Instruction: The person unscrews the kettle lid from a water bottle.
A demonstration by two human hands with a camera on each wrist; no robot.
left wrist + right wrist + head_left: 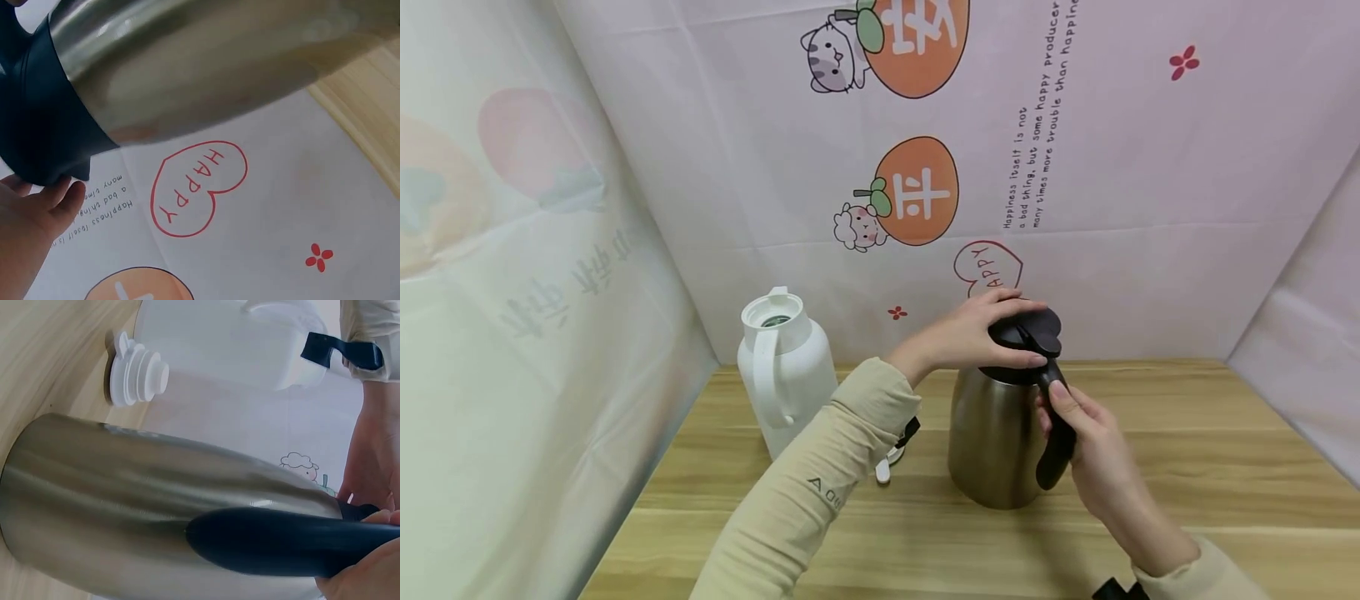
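Where left hand part-covers black lid, head view, white stopper part-hidden

The left wrist view's edges crop the steel jug

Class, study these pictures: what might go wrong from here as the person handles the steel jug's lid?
The steel jug might twist if the right hand slips on the black handle while the left hand grips the lid. The uncapped white thermos jug, near the left sleeve, could tip if bumped.

Bright, diffuse light glints softly off the jug.
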